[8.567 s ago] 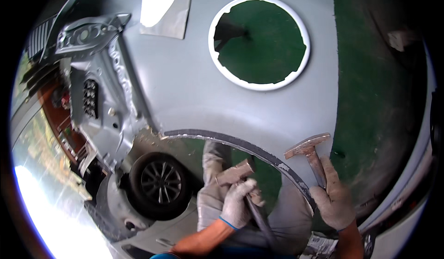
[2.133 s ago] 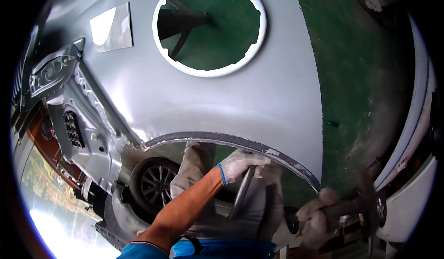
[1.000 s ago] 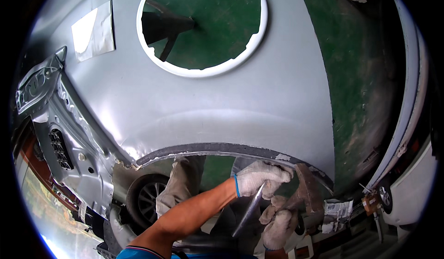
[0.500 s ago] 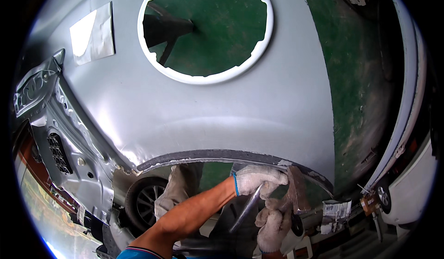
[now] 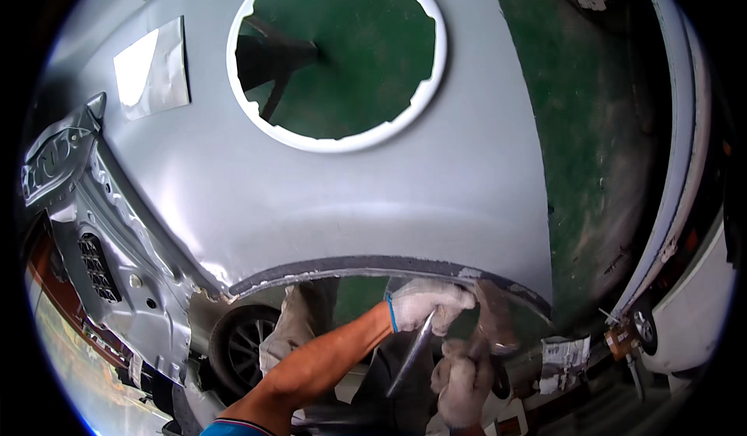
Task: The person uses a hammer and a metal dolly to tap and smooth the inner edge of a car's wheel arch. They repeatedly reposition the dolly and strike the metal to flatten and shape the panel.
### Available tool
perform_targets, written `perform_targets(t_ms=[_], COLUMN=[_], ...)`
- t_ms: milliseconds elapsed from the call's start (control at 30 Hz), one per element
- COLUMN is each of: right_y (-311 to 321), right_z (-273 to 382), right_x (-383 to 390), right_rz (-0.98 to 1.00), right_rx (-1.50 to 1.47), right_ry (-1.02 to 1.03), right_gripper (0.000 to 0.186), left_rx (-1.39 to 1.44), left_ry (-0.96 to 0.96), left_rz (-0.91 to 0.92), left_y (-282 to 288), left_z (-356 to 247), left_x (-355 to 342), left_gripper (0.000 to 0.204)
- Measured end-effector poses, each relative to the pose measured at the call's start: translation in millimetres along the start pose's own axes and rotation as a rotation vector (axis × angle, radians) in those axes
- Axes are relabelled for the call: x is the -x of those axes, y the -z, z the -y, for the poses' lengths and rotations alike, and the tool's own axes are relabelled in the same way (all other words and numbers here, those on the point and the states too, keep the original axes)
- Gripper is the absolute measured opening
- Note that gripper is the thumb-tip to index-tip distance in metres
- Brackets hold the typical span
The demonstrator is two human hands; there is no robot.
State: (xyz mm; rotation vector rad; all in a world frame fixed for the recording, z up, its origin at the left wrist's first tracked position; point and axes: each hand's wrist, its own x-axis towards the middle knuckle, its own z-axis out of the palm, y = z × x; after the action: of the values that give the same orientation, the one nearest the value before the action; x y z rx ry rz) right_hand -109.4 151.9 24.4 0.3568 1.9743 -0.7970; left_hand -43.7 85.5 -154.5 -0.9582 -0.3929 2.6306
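Observation:
In the head view, a silver car body panel point(image 5: 350, 179) spreads in front of me, its curved wheel-arch edge point(image 5: 366, 265) dark grey and scuffed. My left hand point(image 5: 426, 304), in a white knitted glove with a blue cuff, is closed on a shiny metal bar point(image 5: 411, 358) just under that edge. The bar slants down toward me. My right hand point(image 5: 461, 385), also gloved, is closed on what looks like a hammer. Its brownish head point(image 5: 495, 319) is blurred and stands beside my left fingers, close to the arch lip. Whether it touches the lip I cannot tell.
A white ring point(image 5: 337, 147) lines a round opening in the panel, with green floor point(image 5: 366, 63) below. Bare stamped metal point(image 5: 117, 257) rises at the left. A wheel point(image 5: 241, 343) and a person's trouser leg point(image 5: 292, 323) show beneath. Another curved panel point(image 5: 673, 164) stands at the right.
The whole view has shifted slightly, the panel appearing lower and further left. The brownish hammer head has tilted and blurred beside the arch edge. Both hands keep their holds.

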Motion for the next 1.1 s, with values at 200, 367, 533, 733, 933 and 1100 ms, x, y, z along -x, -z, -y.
perform_targets(t_ms=[200,367,533,733,933,1100], right_y=[1.4,-6.7,4.2,44.6,27.0,3.4], right_z=[-6.5,-5.5,1.3,-13.6,-11.7,-7.5], right_x=[4.6,0.1,8.4,-23.7,-16.0,2.7], right_rz=[0.036,0.000,0.036,0.298,0.173,0.073], right_rx=[-0.076,-0.139,-0.096,-0.098,-0.050,-0.115], right_ry=[0.031,-0.058,-0.001,-0.300,-0.345,-0.061], right_gripper=[0.030,0.029,0.022,0.028,0.033,0.034], left_rx=[0.040,0.104,0.062,0.038,0.035,0.001], left_ry=[-0.062,-0.010,-0.012,-0.044,-0.048,-0.106], left_rz=[0.142,0.152,0.123,0.251,0.157,0.083], left_y=[1.0,-3.9,-1.8,6.6,4.3,5.2], left_z=[-4.0,-7.8,-8.0,-7.4,2.9,-6.2], left_x=[-1.3,0.5,-3.4,-7.7,-5.0,1.5], left_gripper=[0.020,0.022,0.031,0.037,0.029,0.022])
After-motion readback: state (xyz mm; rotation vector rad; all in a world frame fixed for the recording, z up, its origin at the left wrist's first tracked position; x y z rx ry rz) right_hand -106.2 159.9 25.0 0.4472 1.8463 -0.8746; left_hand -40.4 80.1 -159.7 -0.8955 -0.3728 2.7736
